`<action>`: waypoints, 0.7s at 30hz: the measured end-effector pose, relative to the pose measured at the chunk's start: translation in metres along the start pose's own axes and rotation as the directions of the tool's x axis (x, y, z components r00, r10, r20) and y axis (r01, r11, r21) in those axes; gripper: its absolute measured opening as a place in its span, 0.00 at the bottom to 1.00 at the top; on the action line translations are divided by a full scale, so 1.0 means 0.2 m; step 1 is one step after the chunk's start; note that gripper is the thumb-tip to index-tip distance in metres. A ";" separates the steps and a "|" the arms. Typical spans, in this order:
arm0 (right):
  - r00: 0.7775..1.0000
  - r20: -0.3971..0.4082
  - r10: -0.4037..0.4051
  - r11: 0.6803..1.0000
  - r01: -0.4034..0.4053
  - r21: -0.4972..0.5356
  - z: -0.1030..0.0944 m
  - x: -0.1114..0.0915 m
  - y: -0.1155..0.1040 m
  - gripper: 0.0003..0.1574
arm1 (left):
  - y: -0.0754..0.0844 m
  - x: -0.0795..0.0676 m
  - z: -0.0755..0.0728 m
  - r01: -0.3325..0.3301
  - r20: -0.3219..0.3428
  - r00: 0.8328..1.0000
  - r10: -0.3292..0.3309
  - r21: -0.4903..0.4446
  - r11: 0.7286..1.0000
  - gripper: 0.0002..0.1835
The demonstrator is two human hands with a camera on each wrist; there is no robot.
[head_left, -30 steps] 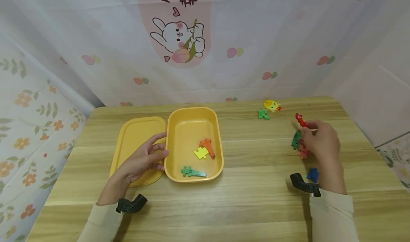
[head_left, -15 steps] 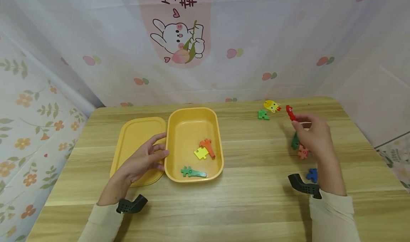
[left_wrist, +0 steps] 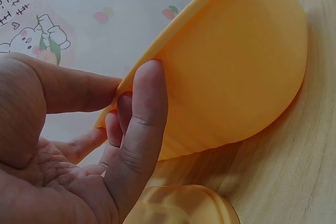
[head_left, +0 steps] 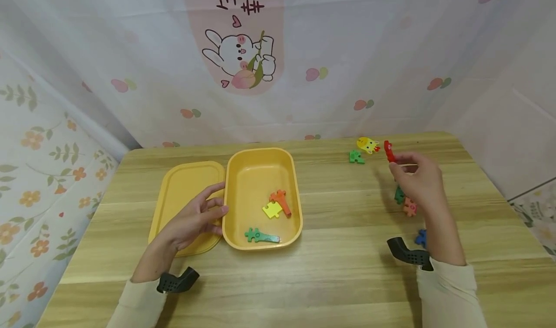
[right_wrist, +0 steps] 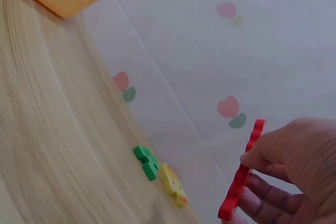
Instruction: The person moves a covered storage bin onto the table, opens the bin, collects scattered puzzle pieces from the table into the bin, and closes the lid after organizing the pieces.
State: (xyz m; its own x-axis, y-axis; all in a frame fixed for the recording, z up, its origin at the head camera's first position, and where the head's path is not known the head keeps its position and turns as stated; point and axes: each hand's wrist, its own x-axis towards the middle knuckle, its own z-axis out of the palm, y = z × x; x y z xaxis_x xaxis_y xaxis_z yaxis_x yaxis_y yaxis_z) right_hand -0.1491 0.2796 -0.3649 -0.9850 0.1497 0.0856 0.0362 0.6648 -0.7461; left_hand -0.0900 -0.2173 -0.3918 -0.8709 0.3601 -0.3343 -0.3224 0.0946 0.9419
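Note:
My left hand (head_left: 193,219) holds the left rim of a yellow plastic box (head_left: 260,247), its thumb at the rim in the left wrist view. Inside the box lie an orange puzzle piece (head_left: 282,203), a yellow puzzle piece (head_left: 272,210) and a green puzzle piece (head_left: 262,236). My right hand (head_left: 419,178) pinches a red wavy-edged puzzle piece (right_wrist: 240,179) between thumb and fingers, above the table. Close by on the wood are a yellow giraffe-head piece (head_left: 367,145) and a small green piece (head_left: 356,157).
A yellow lid (head_left: 191,173) lies left of the box, partly under my left hand. Near my right wrist are a dark green piece (head_left: 399,195), a pinkish-red piece (head_left: 410,207) and a blue piece (head_left: 421,239). A printed curtain (head_left: 330,53) hangs behind the wooden table (head_left: 339,280).
My right hand has moved left and a little toward the back with the red puzzle piece, away from the dark green and pinkish-red pieces. My left hand stays at the box rim.

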 end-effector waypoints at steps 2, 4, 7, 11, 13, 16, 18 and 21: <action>1.000 0.002 -0.004 1.000 0.004 0.008 0.01 0.00 -0.01 0.24 | 0.00 0.00 0.00 0.001 0.002 1.000 -0.001 -0.002 1.000 0.43; 1.000 0.001 -0.010 1.000 0.010 0.014 0.01 -0.01 -0.02 0.24 | 0.00 0.00 0.00 0.002 0.001 1.000 -0.002 -0.002 1.000 0.43; 1.000 0.011 -0.014 0.999 0.014 0.033 0.02 -0.01 -0.03 0.24 | 0.00 -0.01 0.01 -0.005 0.006 1.000 0.005 -0.003 1.000 0.43; 0.999 0.043 -0.023 0.998 0.020 0.056 0.02 -0.02 -0.03 0.26 | 0.01 -0.01 0.01 -0.009 0.004 1.000 0.009 -0.003 1.000 0.43; 0.997 0.067 -0.036 0.997 0.031 0.066 0.02 -0.02 -0.03 0.27 | 0.01 -0.01 0.01 -0.010 0.004 1.000 0.010 -0.001 1.000 0.44; 0.991 0.112 -0.074 0.994 0.065 0.084 0.02 -0.01 -0.03 0.28 | 0.01 -0.02 0.01 -0.007 0.001 1.000 0.007 -0.001 1.000 0.43; 0.985 0.144 -0.098 0.992 0.084 0.098 0.02 -0.01 -0.04 0.29 | 0.02 -0.02 0.01 -0.005 -0.001 1.000 0.005 -0.001 1.000 0.43; 0.977 0.179 -0.120 0.987 0.099 0.123 0.02 -0.01 -0.05 0.29 | 0.02 -0.02 0.01 -0.004 -0.003 1.000 0.004 -0.003 1.000 0.43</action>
State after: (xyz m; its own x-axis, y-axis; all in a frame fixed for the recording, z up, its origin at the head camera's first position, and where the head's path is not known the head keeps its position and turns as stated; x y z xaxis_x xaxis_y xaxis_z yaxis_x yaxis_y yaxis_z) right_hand -0.1483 0.2699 -0.3614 -0.9964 -0.0641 0.0552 -0.0822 0.5813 -0.8096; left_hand -0.0874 -0.2158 -0.3878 -0.8734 0.3576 -0.3306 -0.3199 0.0908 0.9431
